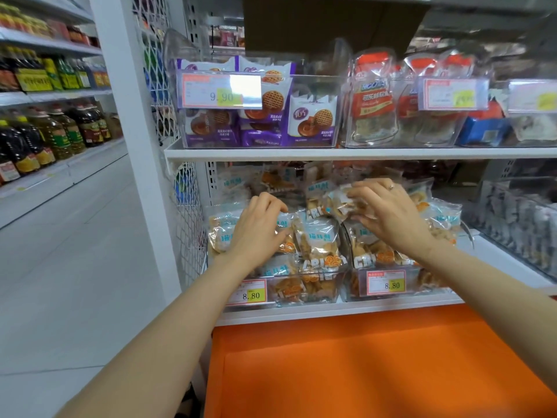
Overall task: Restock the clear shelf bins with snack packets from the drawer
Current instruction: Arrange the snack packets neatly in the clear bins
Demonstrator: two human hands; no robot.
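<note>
The right hand [388,215] pinches a snack packet [342,200] between thumb and fingertips, just above the heap in the right bin [357,286]. The left hand [259,224] curls its fingers over a second packet [284,223] on top of the left bin [301,292]. The two clear bins stand side by side at the front edge of the lower shelf [331,309], each with an 8.80 price tag [387,283] on its front wall, and both are piled above their rims with the same pale blue and orange packets. Directly under that edge is the orange drawer [361,357]. To the right a bin of grey packets [518,221] lies along the same shelf. The upper shelf [301,152] overhangs the hands and carries purple biscuit packs [312,122] and red-topped pouches [373,101] in clear bins. A white mesh panel [187,224] closes the left end. Beyond it are a pale tiled floor [75,267] and oil bottles [45,137] on aisle shelves.
</note>
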